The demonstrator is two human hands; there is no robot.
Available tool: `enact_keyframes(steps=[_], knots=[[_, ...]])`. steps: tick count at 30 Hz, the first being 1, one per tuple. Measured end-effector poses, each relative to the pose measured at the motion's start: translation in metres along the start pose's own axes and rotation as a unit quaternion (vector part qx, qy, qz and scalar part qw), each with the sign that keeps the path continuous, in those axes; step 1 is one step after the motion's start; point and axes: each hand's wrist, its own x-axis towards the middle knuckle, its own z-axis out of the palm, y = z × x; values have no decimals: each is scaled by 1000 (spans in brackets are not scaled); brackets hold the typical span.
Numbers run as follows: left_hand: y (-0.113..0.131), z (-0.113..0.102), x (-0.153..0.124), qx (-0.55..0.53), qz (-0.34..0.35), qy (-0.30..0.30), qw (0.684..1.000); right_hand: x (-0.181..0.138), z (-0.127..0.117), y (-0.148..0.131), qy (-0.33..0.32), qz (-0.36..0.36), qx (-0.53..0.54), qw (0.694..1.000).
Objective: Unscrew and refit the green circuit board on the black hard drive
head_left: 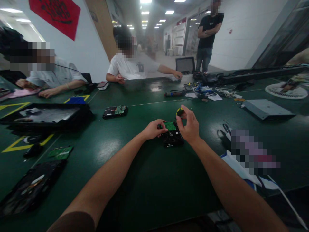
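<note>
A black hard drive [173, 140] with a green circuit board [170, 125] on its upper face lies on the table in front of me. My left hand [155, 129] is closed on the drive's left edge, its thumb near the board. Between the fingers of my right hand [189, 125] is the yellow-and-black handle of a screwdriver [179, 111], held just above the drive's far right side. I cannot make out where the screwdriver's tip ends. Farther off to the left lies a second hard drive [115, 111], also with a green board showing.
Black trays [45, 117] stand at the left, with a loose circuit board [60, 152] and a dark opened device [33, 183] nearer me. A grey metal case [268, 109], scissors [227, 129] and cables [202, 89] lie to the right. Co-workers sit across the table; another person stands behind.
</note>
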Motion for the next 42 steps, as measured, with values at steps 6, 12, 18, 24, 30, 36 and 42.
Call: enact_keyframes(steps=[6, 12, 18, 24, 30, 36, 42], knots=[[-3, -1, 0, -1, 8, -2, 1000, 1, 1, 4, 17, 1, 10, 1000], [-5, -1, 1, 1, 12, 0, 1000, 2, -2, -1, -1, -20, -16, 1000], [-4, 0, 1, 6, 7, 3, 1000, 1, 0, -1, -5, -19, -9, 1000], [-6, 0, 2, 2, 13, 2, 1000, -1, 1, 0, -15, -12, -9, 1000], [-8, 0, 2, 6, 9, 1, 1000, 0, 0, -2, -8, -13, -13, 1000], [-5, 0, 1, 4, 8, 4, 1000, 1, 0, -2, -18, -12, -11, 1000], [-6, 0, 0, 6, 5, 0, 1000, 1, -1, -3, -26, -1, -2, 1000]])
